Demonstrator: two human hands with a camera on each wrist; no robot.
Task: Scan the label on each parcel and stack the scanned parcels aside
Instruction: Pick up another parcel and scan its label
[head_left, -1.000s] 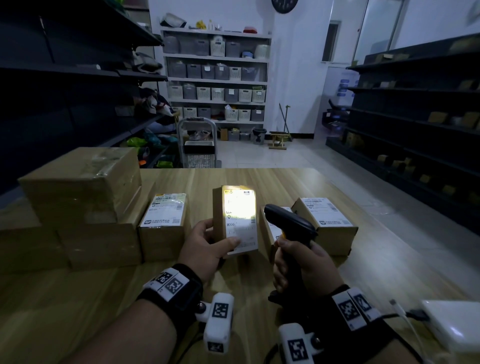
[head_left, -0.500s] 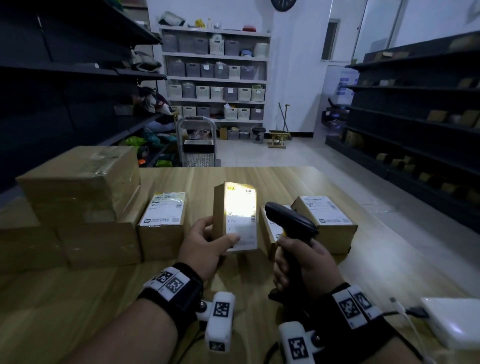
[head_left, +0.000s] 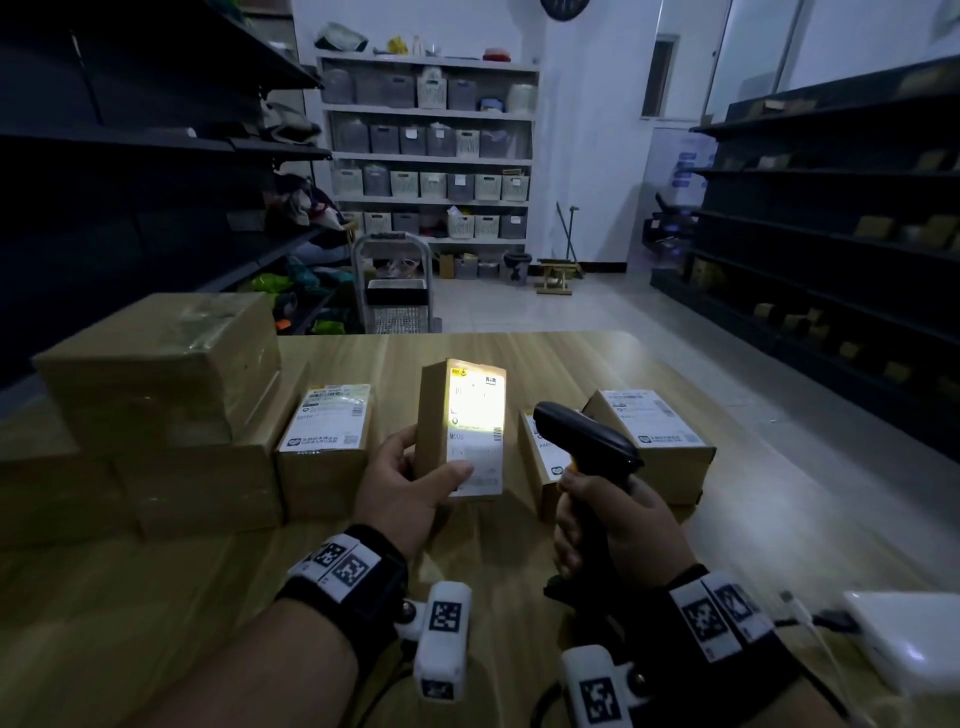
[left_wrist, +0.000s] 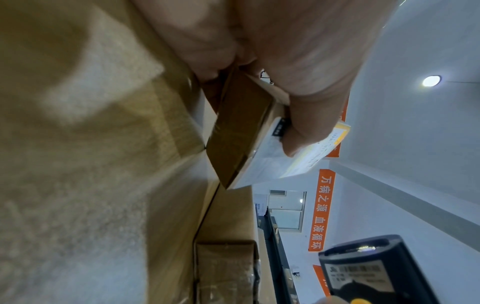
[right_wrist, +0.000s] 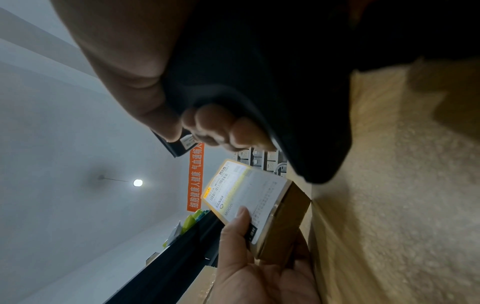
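1. While the scanner's light is falling on a label, a stack of large brown boxes is sitting at the worktop's nine o'clock edge, the top box wrapped in clear tape.
2. A labelled parcel is standing just beside that stack, on its three o'clock side, label facing up.
3. The left hand is gripping the held parcel near the worktop's centre, thumb pressing on the lower part of the white label and fingers curling behind the cardboard; the parcel is being held upright, clear of the worktop, with the label's upper half glowing bright.
4. The right hand is wrapping its fingers round the handle of a black scanner, whose head is pointing toward eleven o'clock at the lit label, close to it but apart.
5. Behind the scanner, two more parcels are lying on the worktop: one partly hidden by the scanner, another at its two o'clock with its label up.
6. A white device with a cable is resting at the worktop's four o'clock corner.
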